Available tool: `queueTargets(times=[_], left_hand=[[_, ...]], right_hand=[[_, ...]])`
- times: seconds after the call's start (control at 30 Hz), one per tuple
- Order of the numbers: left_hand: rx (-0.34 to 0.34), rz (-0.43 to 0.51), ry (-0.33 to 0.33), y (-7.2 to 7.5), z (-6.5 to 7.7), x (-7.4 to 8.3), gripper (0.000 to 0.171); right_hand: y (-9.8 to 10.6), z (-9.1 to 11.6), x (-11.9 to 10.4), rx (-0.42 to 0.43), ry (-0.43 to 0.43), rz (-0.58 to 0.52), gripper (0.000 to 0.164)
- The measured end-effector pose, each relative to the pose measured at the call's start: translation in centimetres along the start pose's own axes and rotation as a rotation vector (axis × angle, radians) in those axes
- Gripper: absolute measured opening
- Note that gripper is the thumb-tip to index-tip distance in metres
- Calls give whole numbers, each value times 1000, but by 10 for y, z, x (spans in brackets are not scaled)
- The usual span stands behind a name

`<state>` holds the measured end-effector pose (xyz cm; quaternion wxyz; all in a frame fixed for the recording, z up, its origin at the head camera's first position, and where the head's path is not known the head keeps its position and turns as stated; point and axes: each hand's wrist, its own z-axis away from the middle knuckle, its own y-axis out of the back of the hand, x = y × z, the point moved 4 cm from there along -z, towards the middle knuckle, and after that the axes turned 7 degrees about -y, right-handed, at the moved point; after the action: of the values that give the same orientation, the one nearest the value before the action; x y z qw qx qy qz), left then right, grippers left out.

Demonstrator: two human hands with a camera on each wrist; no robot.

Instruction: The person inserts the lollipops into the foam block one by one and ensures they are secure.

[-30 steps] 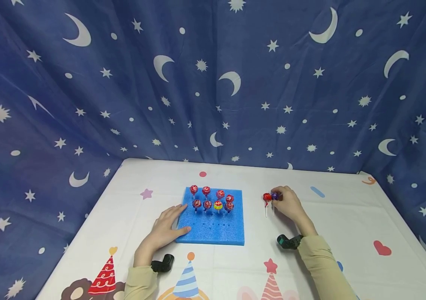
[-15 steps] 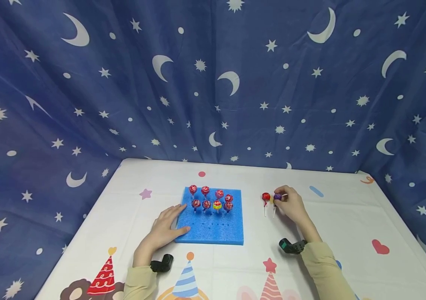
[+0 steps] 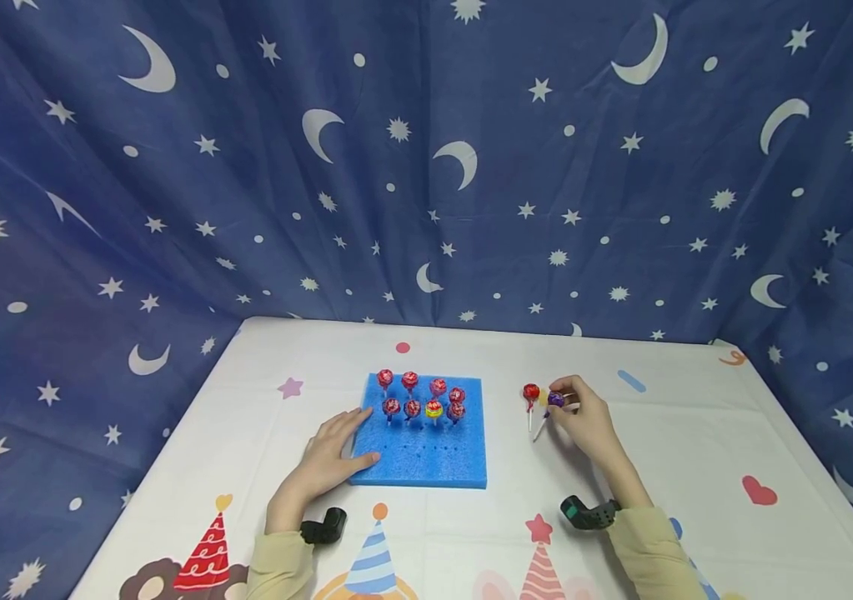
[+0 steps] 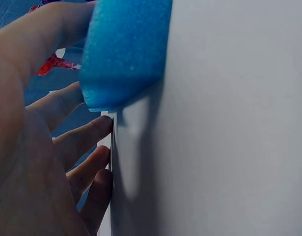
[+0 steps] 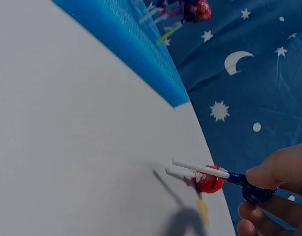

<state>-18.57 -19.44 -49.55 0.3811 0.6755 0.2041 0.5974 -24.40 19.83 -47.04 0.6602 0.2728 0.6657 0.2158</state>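
Note:
My right hand (image 3: 587,425) pinches a purple lollipop (image 3: 556,399) by its wrapped head, thumb against fingers. Its white stick points down and left in the head view, and the right wrist view shows the dark wrapper (image 5: 259,194) between the fingertips. Just left of it lies a red lollipop (image 3: 531,392) on the cloth. My left hand (image 3: 324,461) rests against the left side of a blue foam block (image 3: 426,471), fingers spread along the edge and thumb at the front corner. Two rows of lollipops, mostly red with one yellow (image 3: 434,409), stand in the block.
Small holes (image 3: 426,448) run across the front part of the foam. A white printed tablecloth (image 3: 516,517) covers the table, and a yellow patch (image 5: 202,211) shows beside the red lollipop. A blue curtain (image 3: 426,167) with moons and stars hangs behind.
The purple lollipop has come away from beside the red one, its stick swinging to a tilt in my right fingers. My left hand keeps its place on the foam.

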Motion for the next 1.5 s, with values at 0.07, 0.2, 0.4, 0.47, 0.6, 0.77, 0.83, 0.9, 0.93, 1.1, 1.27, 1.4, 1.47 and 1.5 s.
queueTargets(times=[0.07,0.2,0.4,0.47,0.6,0.77,0.83,0.9,0.93,1.1,1.27,1.4,1.47,1.5], left_hand=[[1,-3,1,0,0,0,75],[1,-4,0,0,0,-1,75],[-1,-2,-3,0,-1,0,75],[-1,-5,-5,0,0,0,75],[-6,-2,1,0,0,1,75],[-7,4,5,1,1,2,76],[-7,6,4,1,2,2,76],[-7,6,5,1,1,2,76],[-6,4,3,1,1,2,76],[-3,-6,5,0,0,0,75],[-7,-9,8,-1,0,-1,75],[-6,-4,8,0,0,-1,75],[-8,0,11,0,0,0,75],[-9,2,13,0,0,0,75]], right_hand=[[0,4,-5,10,16,-7,31],[-1,15,-17,22,53,-7,31],[-3,31,-35,26,121,-26,33],[-5,36,-41,25,145,-31,34],[-9,45,-53,25,206,-35,36],[-18,52,-70,25,283,-34,37],[-22,55,-76,22,303,-32,37],[-26,57,-82,15,316,-34,37],[-28,58,-85,14,324,-30,36],[-40,64,-101,-3,356,-19,34],[-52,68,-117,-30,392,0,32],[-63,71,-128,-60,402,5,33],[-68,72,-132,-69,411,8,34],[-72,72,-133,-72,414,17,34]])
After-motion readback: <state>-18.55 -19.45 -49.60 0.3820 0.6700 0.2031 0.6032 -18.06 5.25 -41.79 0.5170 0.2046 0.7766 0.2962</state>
